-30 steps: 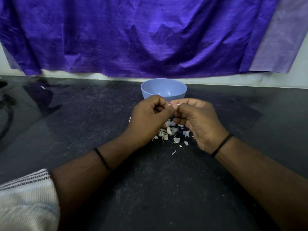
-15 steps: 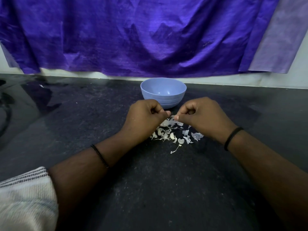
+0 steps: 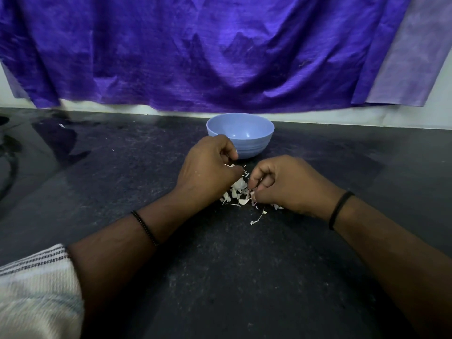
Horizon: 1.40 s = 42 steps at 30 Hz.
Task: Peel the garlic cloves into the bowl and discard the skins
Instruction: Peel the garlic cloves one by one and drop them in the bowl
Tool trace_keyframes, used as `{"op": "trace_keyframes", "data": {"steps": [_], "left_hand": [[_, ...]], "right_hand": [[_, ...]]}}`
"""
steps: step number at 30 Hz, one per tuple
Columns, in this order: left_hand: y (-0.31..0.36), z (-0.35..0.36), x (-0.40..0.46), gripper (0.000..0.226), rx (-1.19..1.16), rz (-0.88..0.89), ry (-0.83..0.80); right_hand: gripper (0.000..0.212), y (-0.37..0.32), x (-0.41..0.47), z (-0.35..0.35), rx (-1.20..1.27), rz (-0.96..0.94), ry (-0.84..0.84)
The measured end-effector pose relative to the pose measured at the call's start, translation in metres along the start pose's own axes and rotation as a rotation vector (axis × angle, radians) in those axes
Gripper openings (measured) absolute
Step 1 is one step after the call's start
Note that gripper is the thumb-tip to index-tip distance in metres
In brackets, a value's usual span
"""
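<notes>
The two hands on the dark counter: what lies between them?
In the head view, a small heap of white papery garlic skins lies on the counter between the left hand and the right hand.

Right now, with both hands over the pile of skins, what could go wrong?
1. The garlic skins lie loose on the dark counter; a hand sweep may scatter them.
2. The left hand is very close to the blue bowl and could nudge it.
3. Whatever the right hand pinches may drop among the skins.
</notes>
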State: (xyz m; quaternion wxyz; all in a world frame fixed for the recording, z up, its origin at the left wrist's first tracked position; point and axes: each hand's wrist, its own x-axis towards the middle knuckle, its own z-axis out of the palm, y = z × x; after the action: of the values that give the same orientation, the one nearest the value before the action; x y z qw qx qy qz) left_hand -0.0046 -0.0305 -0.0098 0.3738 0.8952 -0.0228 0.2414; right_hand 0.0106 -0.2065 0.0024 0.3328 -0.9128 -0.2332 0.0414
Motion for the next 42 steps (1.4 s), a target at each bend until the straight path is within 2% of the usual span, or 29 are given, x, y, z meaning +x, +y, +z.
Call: {"op": "trace_keyframes", "data": {"steps": [2,4,7,8,10,15,21,27,35,42], "left_hand": [[0.0,0.0,0.0,0.02,-0.013,0.015,0.014],[-0.001,0.0,0.001,0.029,0.024,0.037,0.02],[0.0,0.0,0.002,0.014,0.05,0.062,0.006],[0.001,0.0,0.002,0.007,0.002,0.064,-0.007],[0.002,0.002,-0.002,0.008,-0.143,0.085,-0.023],[0.005,0.006,-0.006,0.003,-0.384,0.119,0.0],[0.006,0.005,-0.007,0.006,-0.489,0.083,-0.048],[0.002,0.007,-0.005,0.003,-0.385,0.122,-0.016],[0.002,0.007,-0.004,0.01,-0.358,0.128,-0.012],[0.002,0.008,-0.007,0.009,-0.282,0.231,0.073]], "right_hand": [[0.007,0.0,0.001,-0.004,0.034,-0.014,0.065],[0.015,0.002,0.003,-0.009,0.163,0.001,0.117],[0.018,0.002,0.003,-0.015,0.387,0.078,0.136],[0.015,0.002,0.003,-0.015,0.459,0.096,0.131],[0.01,0.001,0.002,-0.013,0.636,0.126,0.115],[0.014,-0.001,0.002,-0.013,0.962,0.148,0.108],[0.017,0.0,0.003,-0.009,0.938,0.082,0.217],[0.007,-0.003,0.003,-0.003,0.804,0.029,0.343],[0.003,-0.006,0.002,0.0,0.821,0.017,0.353],[0.002,-0.008,0.001,0.0,0.909,0.067,0.339]]}}
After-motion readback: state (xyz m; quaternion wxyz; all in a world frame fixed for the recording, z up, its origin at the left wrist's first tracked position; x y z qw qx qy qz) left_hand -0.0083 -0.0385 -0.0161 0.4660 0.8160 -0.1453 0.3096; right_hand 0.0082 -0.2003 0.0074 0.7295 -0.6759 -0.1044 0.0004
